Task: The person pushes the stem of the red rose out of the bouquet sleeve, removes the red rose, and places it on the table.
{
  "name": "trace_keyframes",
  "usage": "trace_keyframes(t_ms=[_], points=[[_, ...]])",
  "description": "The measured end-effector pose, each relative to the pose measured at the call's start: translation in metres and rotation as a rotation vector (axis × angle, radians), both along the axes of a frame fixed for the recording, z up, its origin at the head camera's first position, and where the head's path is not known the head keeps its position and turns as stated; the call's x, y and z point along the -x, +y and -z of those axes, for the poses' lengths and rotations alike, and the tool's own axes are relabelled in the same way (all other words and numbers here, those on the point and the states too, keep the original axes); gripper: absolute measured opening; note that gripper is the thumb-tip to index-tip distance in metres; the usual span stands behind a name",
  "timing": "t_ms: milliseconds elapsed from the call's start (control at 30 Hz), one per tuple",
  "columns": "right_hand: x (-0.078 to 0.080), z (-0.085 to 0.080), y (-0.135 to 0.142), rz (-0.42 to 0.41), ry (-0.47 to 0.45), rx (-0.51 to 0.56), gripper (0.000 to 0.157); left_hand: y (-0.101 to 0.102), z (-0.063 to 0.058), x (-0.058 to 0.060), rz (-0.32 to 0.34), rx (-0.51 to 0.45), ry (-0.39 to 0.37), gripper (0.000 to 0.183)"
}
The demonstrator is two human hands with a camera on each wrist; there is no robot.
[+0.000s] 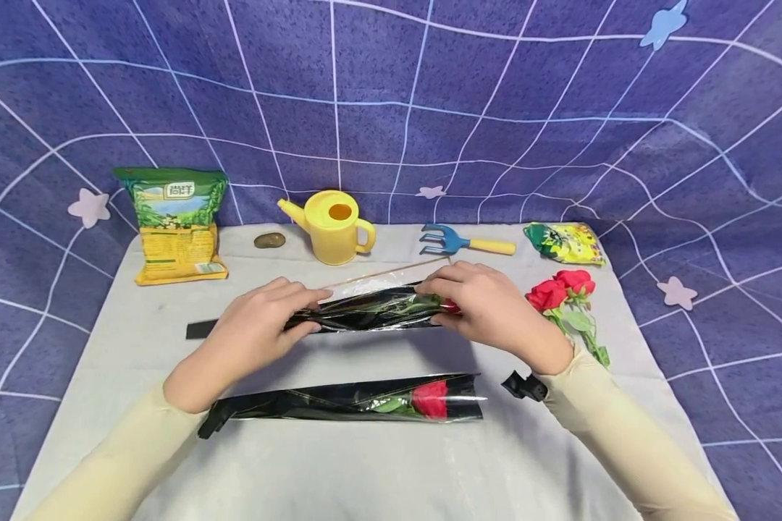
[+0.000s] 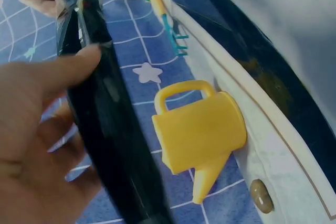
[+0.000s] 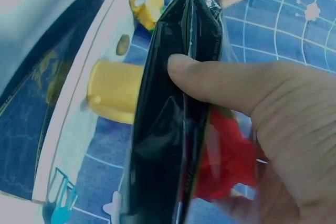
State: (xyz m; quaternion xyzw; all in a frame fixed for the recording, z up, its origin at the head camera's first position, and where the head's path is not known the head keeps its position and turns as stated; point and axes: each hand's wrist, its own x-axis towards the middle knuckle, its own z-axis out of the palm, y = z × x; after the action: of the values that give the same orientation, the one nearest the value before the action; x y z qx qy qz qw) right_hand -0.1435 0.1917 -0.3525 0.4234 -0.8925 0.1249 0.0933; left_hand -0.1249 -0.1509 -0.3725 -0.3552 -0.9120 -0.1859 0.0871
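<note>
Both hands hold a black-and-clear flower sleeve [image 1: 371,310] with a red rose in it, level above the back half of the table. Toward its narrow end, the left hand [image 1: 254,322] pinches it between thumb and fingers. At the wider end the right hand [image 1: 485,304] grips it, thumb pressed on the black film in the right wrist view. The rose bloom [image 3: 226,156] shows red beside that palm; in the head view the fingers mostly cover it. A clear film flap [image 1: 391,278] stands out along the sleeve's far side.
A second wrapped rose [image 1: 430,399] lies nearer the front. Loose red roses [image 1: 550,295] lie at right. Along the back are a green-and-yellow bag [image 1: 179,228], a brown stone [image 1: 270,240], a yellow watering can [image 1: 334,235], a small hand rake [image 1: 472,242] and a small packet [image 1: 565,242].
</note>
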Motion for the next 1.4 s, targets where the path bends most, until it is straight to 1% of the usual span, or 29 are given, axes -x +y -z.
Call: trace_keyframes(t_ms=[133,200,333,367,400,500,567,667,733,767,800,833,867,900,933,967,1000,1033,1067,1133,1167,1200,1233,1267,1300,1400], points=[[0.0,-0.001,0.001,-0.008,0.055,0.001,0.043,0.0,-0.002,-0.001,-0.041,0.008,-0.23,0.06],[0.0,-0.001,0.001,-0.006,0.068,-0.001,0.044,0.001,-0.001,0.001,-0.047,-0.033,-0.37,0.061],[0.001,-0.003,0.002,-0.011,0.068,-0.008,0.046,0.003,0.0,0.006,-0.001,-0.141,-0.605,0.061],[0.001,-0.003,0.003,-0.013,0.067,-0.01,0.046,0.004,0.0,0.008,0.014,-0.163,-0.655,0.06],[0.001,-0.004,0.003,-0.016,0.065,-0.014,0.047,0.004,0.0,0.009,0.027,-0.176,-0.686,0.059],[0.001,-0.004,0.005,-0.033,0.048,-0.03,0.05,0.006,0.001,0.011,0.045,-0.19,-0.738,0.056],[0.001,-0.004,0.007,-0.045,0.03,-0.041,0.055,0.007,0.002,0.012,0.031,-0.208,-0.761,0.054],[0.001,-0.004,0.009,-0.057,0.017,-0.053,0.064,0.007,0.003,0.013,0.005,-0.244,-0.77,0.05],[0.001,-0.003,0.01,-0.06,0.025,-0.033,0.068,0.008,0.004,0.013,-0.016,-0.27,-0.76,0.048],[0.001,-0.002,0.01,-0.067,0.041,-0.004,0.068,0.008,0.004,0.014,-0.028,-0.281,-0.749,0.047],[0.0,-0.001,0.009,-0.084,0.061,0.047,0.066,0.008,0.005,0.014,-0.036,-0.293,-0.739,0.046],[-0.002,-0.001,0.007,-0.106,0.074,0.126,0.063,0.007,0.005,0.015,-0.05,-0.307,-0.729,0.046],[-0.006,-0.003,0.003,-0.131,0.076,0.227,0.058,0.007,0.006,0.016,-0.065,-0.317,-0.717,0.046],[-0.011,-0.004,-0.001,-0.146,0.058,0.337,0.052,0.006,0.007,0.017,-0.083,-0.33,-0.711,0.045],[-0.015,-0.004,-0.006,-0.153,0.018,0.439,0.044,0.006,0.008,0.018,-0.098,-0.349,-0.705,0.046],[-0.02,-0.002,-0.011,-0.147,-0.054,0.53,0.037,0.005,0.008,0.018,-0.113,-0.367,-0.694,0.046],[-0.024,0.002,-0.015,-0.126,-0.159,0.614,0.031,0.005,0.008,0.019,-0.123,-0.387,-0.681,0.046],[-0.026,0.008,-0.018,-0.085,-0.292,0.695,0.028,0.006,0.007,0.019,-0.13,-0.41,-0.669,0.046],[-0.028,0.014,-0.021,-0.013,-0.43,0.757,0.025,0.007,0.007,0.019,-0.132,-0.43,-0.659,0.046],[-0.025,0.031,-0.023,0.136,-0.703,0.855,0.024,0.01,0.004,0.017,-0.12,-0.469,-0.643,0.047],[-0.023,0.038,-0.025,0.198,-0.813,0.912,0.026,0.013,0.002,0.016,-0.113,-0.477,-0.638,0.046],[-0.021,0.044,-0.026,0.238,-0.907,0.997,0.029,0.015,0.001,0.015,-0.104,-0.482,-0.635,0.046],[-0.019,0.047,-0.028,0.268,-0.976,1.092,0.031,0.018,0.001,0.014,-0.092,-0.485,-0.636,0.045],[-0.018,0.048,-0.03,0.285,-1.024,1.192,0.034,0.021,0.0,0.013,-0.081,-0.483,-0.64,0.045],[-0.017,0.049,-0.032,0.283,-1.065,1.297,0.036,0.023,0.0,0.012,-0.074,-0.478,-0.642,0.045],[-0.014,0.048,-0.036,0.272,-1.103,1.551,0.038,0.028,0.001,0.01,-0.065,-0.454,-0.646,0.045]])
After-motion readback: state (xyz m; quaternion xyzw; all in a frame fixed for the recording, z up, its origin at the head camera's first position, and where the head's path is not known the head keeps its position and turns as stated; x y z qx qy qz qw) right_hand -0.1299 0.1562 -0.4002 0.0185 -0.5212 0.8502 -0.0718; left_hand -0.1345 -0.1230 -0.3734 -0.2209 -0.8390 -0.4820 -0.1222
